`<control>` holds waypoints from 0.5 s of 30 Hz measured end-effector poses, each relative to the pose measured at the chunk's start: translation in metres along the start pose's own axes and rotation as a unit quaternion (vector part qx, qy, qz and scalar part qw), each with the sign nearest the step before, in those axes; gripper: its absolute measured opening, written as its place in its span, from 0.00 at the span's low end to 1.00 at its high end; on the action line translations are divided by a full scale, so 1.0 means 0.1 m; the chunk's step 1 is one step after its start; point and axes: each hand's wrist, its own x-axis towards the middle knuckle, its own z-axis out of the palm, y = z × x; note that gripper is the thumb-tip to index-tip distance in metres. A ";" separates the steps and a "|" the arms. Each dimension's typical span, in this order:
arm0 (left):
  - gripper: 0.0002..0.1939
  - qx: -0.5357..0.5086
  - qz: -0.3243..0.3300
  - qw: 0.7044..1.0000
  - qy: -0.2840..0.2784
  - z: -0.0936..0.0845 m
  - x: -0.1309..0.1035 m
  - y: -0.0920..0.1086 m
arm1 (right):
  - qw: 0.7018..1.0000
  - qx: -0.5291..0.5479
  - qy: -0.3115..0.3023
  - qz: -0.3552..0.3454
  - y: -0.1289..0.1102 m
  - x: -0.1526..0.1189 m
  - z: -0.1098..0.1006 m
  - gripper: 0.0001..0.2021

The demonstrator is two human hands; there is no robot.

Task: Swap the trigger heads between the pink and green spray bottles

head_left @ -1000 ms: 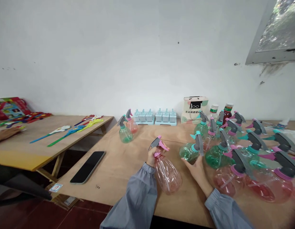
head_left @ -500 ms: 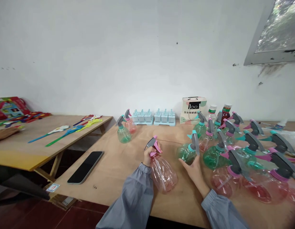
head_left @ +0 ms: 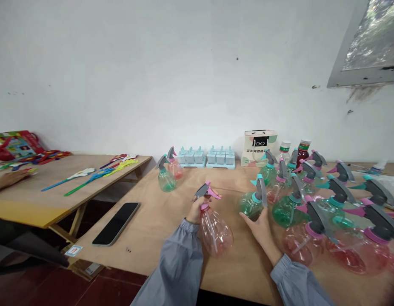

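Pink spray bottle [head_left: 216, 233] leans near the front edge of the bench [head_left: 152, 238], left hand [head_left: 198, 208] grip closed round its neck, probably because the narrow collar holds easiest; right hand [head_left: 260, 227] at green spray bottle [head_left: 249, 204], fingers partly hidden, can't tell if gripping.

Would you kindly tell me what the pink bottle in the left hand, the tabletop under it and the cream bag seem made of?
Pink bottle: probably glossy plastic; bright highlights, tube visible through it. Tabletop: likely wood, fairly dull, faint grain. Cream bag: apparently matt paper or card, stiff, flat faces.
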 end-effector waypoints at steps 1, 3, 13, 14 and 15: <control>0.13 0.021 0.015 1.000 0.010 -0.04 -0.03 0.06 | 1.000 0.000 0.001 0.003 0.01 0.00 0.00 0.47; 0.16 0.070 0.074 0.994 0.032 -0.20 -0.09 0.21 | 1.000 -0.002 -0.001 0.004 0.02 0.00 0.01 0.48; 0.23 0.317 0.176 0.855 0.371 -1.72 -0.06 0.96 | 0.999 -0.037 0.006 -0.007 0.08 0.01 0.01 0.48; 0.23 0.330 0.178 0.850 0.370 -1.82 -0.01 0.98 | 0.999 -0.042 0.008 -0.009 0.09 0.01 0.01 0.48; 0.23 0.345 0.183 0.846 0.363 -1.90 0.04 0.98 | 0.999 -0.045 0.009 -0.011 0.10 0.01 0.02 0.48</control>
